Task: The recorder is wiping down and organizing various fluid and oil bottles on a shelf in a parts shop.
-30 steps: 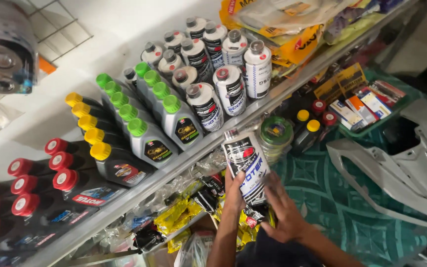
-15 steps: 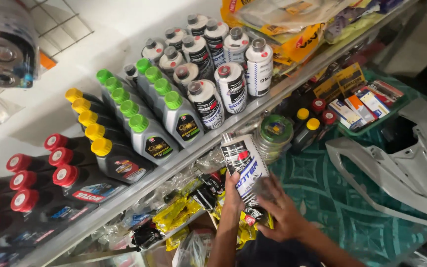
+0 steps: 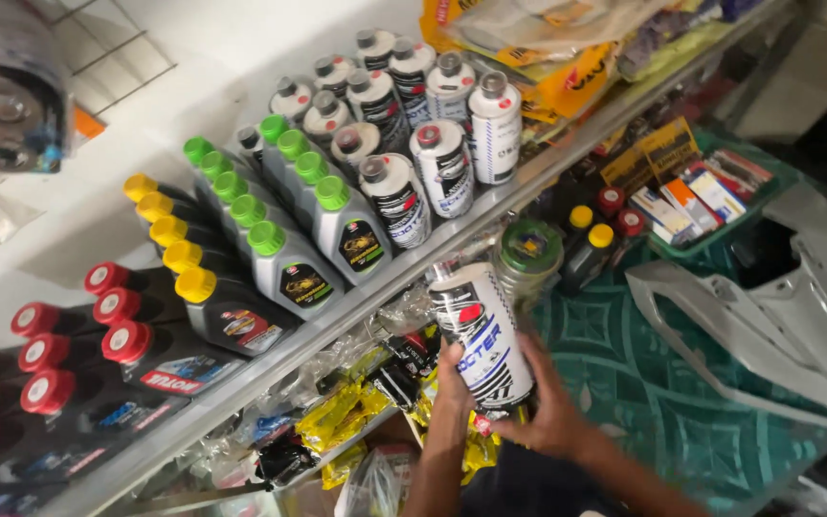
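Both my hands hold one white oil bottle (image 3: 481, 332) with a black, red and blue label, upright just below the shelf's front edge. My left hand (image 3: 452, 381) grips its lower left side. Around its base and right side wraps my right hand (image 3: 549, 414). The bottle's top reaches the edge of the white shelf (image 3: 241, 383). On the shelf right above stand several matching white bottles (image 3: 437, 144) in rows.
Grey bottles with green caps (image 3: 303, 225), yellow caps (image 3: 198, 287) and red caps (image 3: 117, 345) fill the shelf's left part. Below lie yellow packets (image 3: 337, 421), a green-lidded jar (image 3: 526, 251), a green basket of small boxes (image 3: 710, 196) and a white plastic fairing (image 3: 777, 325).
The white bottle has stayed in both hands and tilted slightly more upright, with its label turned a little toward me. The view has shifted slightly.
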